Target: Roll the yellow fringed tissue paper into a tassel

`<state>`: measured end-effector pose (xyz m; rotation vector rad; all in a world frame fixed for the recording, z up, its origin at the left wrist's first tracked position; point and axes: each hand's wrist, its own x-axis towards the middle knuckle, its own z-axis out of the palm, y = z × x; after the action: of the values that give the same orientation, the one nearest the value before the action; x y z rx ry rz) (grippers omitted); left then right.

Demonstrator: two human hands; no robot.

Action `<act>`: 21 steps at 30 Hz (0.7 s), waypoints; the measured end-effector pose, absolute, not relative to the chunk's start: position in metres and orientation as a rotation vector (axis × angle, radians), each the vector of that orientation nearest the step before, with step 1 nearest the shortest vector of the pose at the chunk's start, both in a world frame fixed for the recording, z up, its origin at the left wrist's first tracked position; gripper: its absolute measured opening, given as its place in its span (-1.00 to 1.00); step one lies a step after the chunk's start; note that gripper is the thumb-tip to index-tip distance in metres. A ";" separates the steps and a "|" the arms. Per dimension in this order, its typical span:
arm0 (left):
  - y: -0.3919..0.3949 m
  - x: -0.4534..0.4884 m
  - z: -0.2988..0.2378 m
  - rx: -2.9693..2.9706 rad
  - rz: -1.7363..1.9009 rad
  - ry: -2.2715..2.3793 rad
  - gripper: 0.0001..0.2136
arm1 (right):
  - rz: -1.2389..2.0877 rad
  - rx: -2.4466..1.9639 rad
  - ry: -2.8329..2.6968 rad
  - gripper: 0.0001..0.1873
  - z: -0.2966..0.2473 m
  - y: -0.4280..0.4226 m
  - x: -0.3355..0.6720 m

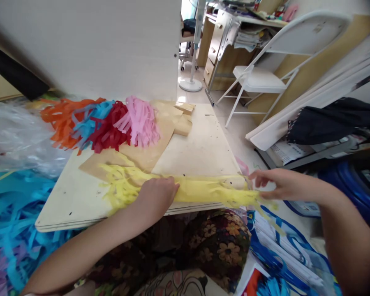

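A long strip of yellow fringed tissue paper (203,191) lies along the near edge of a pale wooden board (200,152). My left hand (156,195) presses down on the strip near its middle, fingers curled over it. My right hand (276,185) pinches the strip's right end just past the board's right corner. The strip's left end (119,187) is a crumpled bunch of loose fringe.
Orange, blue, red and pink fringe bundles (111,123) lie on brown paper (144,152) at the board's back. Clear plastic (15,135) and blue fringe (12,213) pile up on the left. A white folding chair (262,78) stands behind, blue bags (283,250) to the right.
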<state>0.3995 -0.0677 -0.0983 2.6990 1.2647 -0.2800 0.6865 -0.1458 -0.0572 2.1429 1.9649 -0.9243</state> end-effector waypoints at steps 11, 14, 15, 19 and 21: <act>-0.083 0.404 -0.093 2.655 -0.310 1.260 -0.68 | -0.621 1.813 2.474 -0.67 -0.063 -0.097 0.551; -0.081 0.403 -0.092 2.650 -0.318 1.213 -0.67 | -0.693 1.787 2.398 -0.71 -0.079 -0.091 0.551; -0.080 0.402 -0.092 2.651 -0.318 1.192 -0.67 | -0.695 1.786 2.395 -0.75 -0.081 -0.091 0.554; -0.076 0.399 -0.093 2.651 -0.324 1.165 -0.66 | -0.667 1.772 2.339 -0.83 -0.081 -0.094 0.564; -0.075 0.398 -0.093 2.648 -0.325 1.152 -0.65 | -0.643 1.801 2.273 -0.82 -0.081 -0.096 0.565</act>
<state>0.3984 -0.0745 -0.0932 2.6482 1.1520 -0.3254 0.5651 -0.0956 -0.0806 1.8008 2.2734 -0.6425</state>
